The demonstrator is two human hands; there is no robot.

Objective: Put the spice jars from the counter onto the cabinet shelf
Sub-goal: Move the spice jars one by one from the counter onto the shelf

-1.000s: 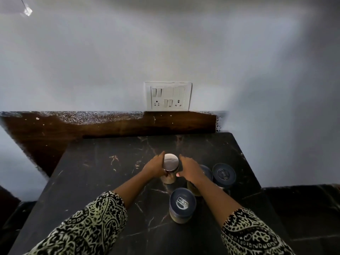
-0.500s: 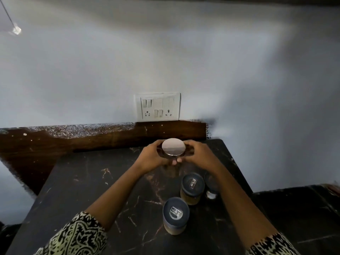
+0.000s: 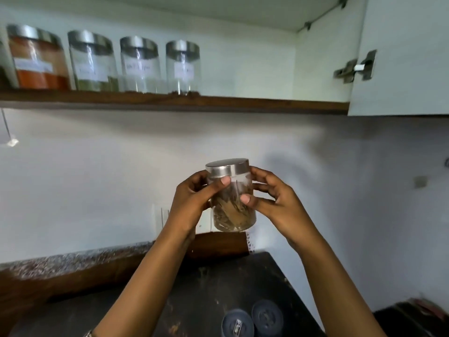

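Note:
A clear glass spice jar (image 3: 233, 210) with a steel lid and brown dried leaves inside is held up in the air, above the counter and below the shelf. My left hand (image 3: 194, 203) grips its left side, thumb on the front. My right hand (image 3: 274, 203) holds its right side. The cabinet shelf (image 3: 255, 103), with a brown wooden front edge, runs across the top. Two dark-lidded jars (image 3: 237, 323) (image 3: 267, 314) stand on the black counter (image 3: 199, 288) below.
Several steel-lidded glass jars stand in a row on the shelf's left half: a red spice jar (image 3: 38, 59), then others (image 3: 93, 62) (image 3: 141, 64) (image 3: 183, 65). The shelf's right half is bare. The open white cabinet door (image 3: 408, 57) hangs at right.
Both hands have lifted the steel-lidded jar from the counter up toward the shelf. The view has tilted upward, bringing the shelf and its jars into sight.

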